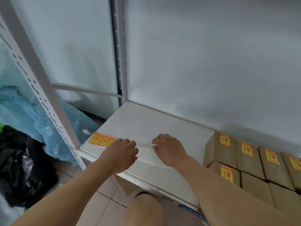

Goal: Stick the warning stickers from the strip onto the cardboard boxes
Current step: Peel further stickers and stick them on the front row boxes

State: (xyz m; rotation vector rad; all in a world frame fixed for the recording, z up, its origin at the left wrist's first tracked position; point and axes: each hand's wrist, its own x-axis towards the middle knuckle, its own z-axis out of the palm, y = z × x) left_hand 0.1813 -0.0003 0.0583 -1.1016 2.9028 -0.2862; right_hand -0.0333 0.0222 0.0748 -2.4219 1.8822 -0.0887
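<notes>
The strip (102, 141) is lying on the shelf (146, 124), running leftwards from under the loosely curled, empty-looking left hand (121, 152), while the empty, relaxed right hand (169, 149) is resting nearer the boxes (244, 157).

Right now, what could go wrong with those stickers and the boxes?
The sticker strip lies at the shelf's front left corner, partly under the left hand; a careless swipe might knock it off onto the floor. Both hands hold nothing, and the right hand rests apart from the cardboard boxes, so the reach is long. Some front boxes show no sticker and could get skipped.
</notes>
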